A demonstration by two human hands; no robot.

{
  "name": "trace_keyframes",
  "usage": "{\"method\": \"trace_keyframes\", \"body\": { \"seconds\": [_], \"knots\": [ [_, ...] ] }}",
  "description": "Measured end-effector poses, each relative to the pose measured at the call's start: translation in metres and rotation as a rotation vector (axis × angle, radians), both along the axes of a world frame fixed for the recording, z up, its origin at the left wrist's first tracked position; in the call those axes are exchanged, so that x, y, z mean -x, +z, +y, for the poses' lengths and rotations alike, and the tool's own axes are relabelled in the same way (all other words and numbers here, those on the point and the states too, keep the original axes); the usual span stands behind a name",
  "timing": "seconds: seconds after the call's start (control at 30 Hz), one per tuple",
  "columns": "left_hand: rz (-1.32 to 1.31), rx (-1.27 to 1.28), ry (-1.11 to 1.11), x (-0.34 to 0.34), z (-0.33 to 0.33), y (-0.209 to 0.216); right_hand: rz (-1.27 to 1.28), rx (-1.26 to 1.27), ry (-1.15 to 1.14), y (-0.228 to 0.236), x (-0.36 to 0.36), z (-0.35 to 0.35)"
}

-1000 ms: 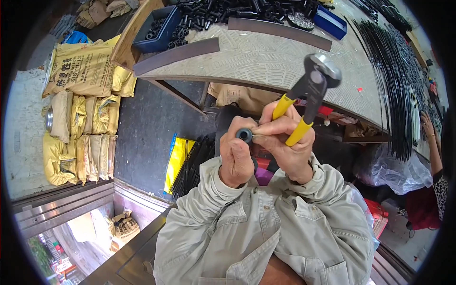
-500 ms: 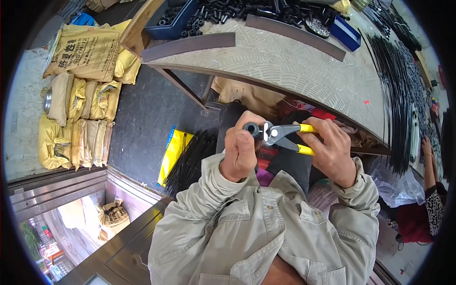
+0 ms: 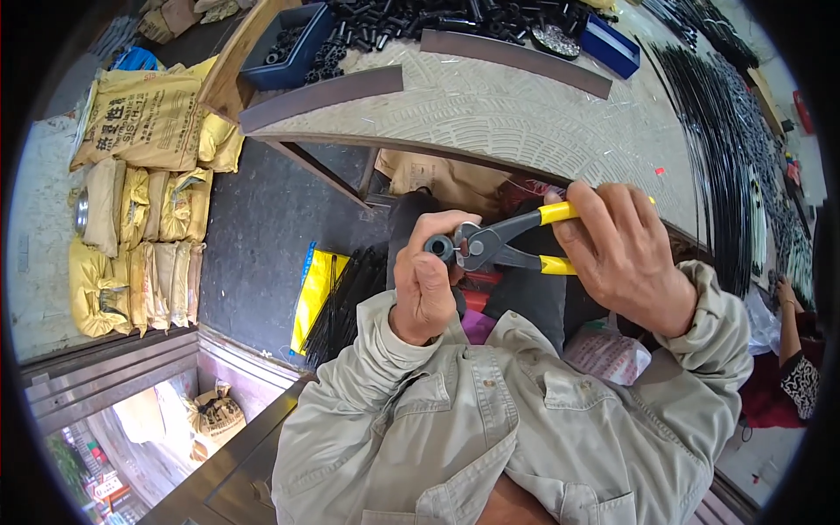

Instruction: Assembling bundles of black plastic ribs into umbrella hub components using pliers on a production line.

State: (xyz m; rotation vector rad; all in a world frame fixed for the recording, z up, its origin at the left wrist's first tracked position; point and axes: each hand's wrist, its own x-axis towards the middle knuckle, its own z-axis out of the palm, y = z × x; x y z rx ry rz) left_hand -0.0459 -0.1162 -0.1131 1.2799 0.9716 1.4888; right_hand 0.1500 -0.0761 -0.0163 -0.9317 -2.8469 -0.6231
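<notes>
My left hand (image 3: 422,293) is closed around a black ring-ended rubber or plastic piece (image 3: 438,248), its round hole turned up toward me. My right hand (image 3: 626,254) grips the yellow-handled end-cutting pliers (image 3: 506,233), with the handles spread apart. The pliers' jaws sit right beside the black piece, at my left fingers. Something thin and pale shows between the jaws and the piece, too small to name. Both hands are above my lap, in front of the table's near edge.
Ahead stands a pale-topped table (image 3: 534,122) with metal strips (image 3: 516,63), a blue bin (image 3: 293,48) and many black parts (image 3: 398,26). Long black rods (image 3: 713,166) lie at right, near another person's arm (image 3: 789,319). Stacked sacks (image 3: 140,118) are at left; a yellow bag (image 3: 322,297) lies below.
The pliers' handles have spread wider and my right hand has moved right. The jaws remain beside the black piece. My view has shifted slightly.
</notes>
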Motion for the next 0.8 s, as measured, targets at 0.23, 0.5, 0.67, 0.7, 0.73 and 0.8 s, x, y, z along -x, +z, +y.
{"method": "trace_keyframes", "body": {
  "seconds": [0.23,0.5,0.67,0.7,0.73,0.8],
  "knots": [
    [0.04,-0.043,-0.012,0.001,0.004,-0.008,0.151,0.416,0.093,-0.026,-0.009,0.005],
    [-0.056,-0.011,-0.356,0.015,0.003,-0.006,0.297,1.648,0.011,0.01,-0.021,0.026],
    [0.007,-0.054,-0.362,0.009,0.003,0.001,0.261,1.823,-0.135,0.016,-0.027,0.029],
    [0.054,-0.086,-0.336,0.008,0.003,0.003,0.214,1.789,-0.092,0.017,-0.028,0.031],
    [0.053,-0.087,-0.334,0.006,0.002,0.003,0.167,1.754,-0.05,0.018,-0.029,0.032],
    [0.079,-0.074,-0.309,0.005,0.002,0.0,0.184,1.725,-0.02,0.012,-0.026,0.031]
  ]
}}
